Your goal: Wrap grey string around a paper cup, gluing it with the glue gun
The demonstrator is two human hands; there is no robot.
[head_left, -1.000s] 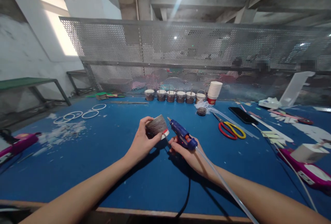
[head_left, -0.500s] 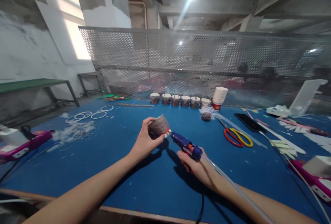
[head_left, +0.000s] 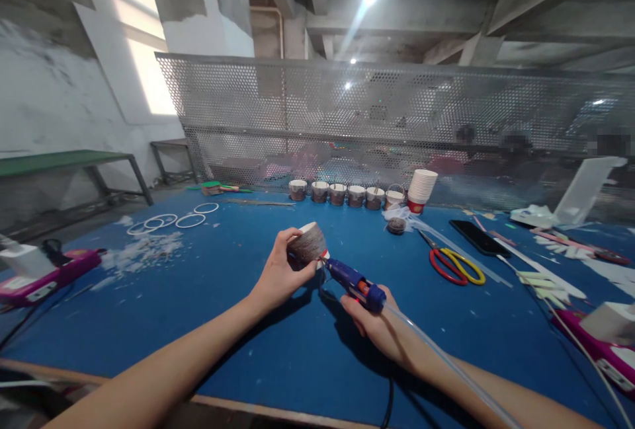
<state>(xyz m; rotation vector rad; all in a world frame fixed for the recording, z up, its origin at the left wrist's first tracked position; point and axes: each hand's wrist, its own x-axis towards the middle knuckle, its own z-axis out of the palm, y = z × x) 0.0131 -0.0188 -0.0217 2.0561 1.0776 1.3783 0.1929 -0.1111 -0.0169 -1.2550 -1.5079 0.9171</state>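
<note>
Because left hand [head_left: 278, 277] grips the round, grey-wrapped white cup [head_left: 309, 244] above the blue desk [head_left: 223, 343], thumb [head_left: 303, 274] near the blue plastic glue gun [head_left: 351, 279] held in right hand [head_left: 374, 320], a slip could burn it.

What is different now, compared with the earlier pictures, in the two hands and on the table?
The right hand has brought the glue gun down and leftward: its tip, at first apart from the cup, is now at the cup's red-and-white edge. The view also shifted. Nothing was taken or released; the left hand still holds the cup. Scissors and phone stayed put.
</note>
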